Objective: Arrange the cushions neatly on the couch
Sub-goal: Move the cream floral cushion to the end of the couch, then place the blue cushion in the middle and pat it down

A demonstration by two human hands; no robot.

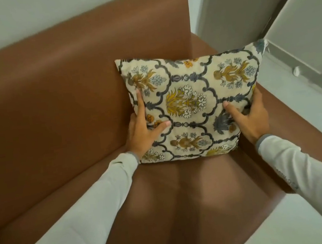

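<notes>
A cream cushion [190, 83] with a grey, yellow and blue floral print stands upright on the brown leather couch [55, 105], in the corner where the backrest meets the right armrest. My left hand [143, 127] grips the cushion's left edge, thumb on the front face and fingers along the side. On the opposite edge my right hand [248, 114] holds it the same way, its fingers wrapped behind the cushion against the armrest. Both arms wear pale long sleeves.
The couch's seat [174, 200] stretches toward me below the cushion. White wall lies behind the backrest. A white door or cabinet panel [304, 17] and pale tiled floor [315, 215] are to the right of the armrest.
</notes>
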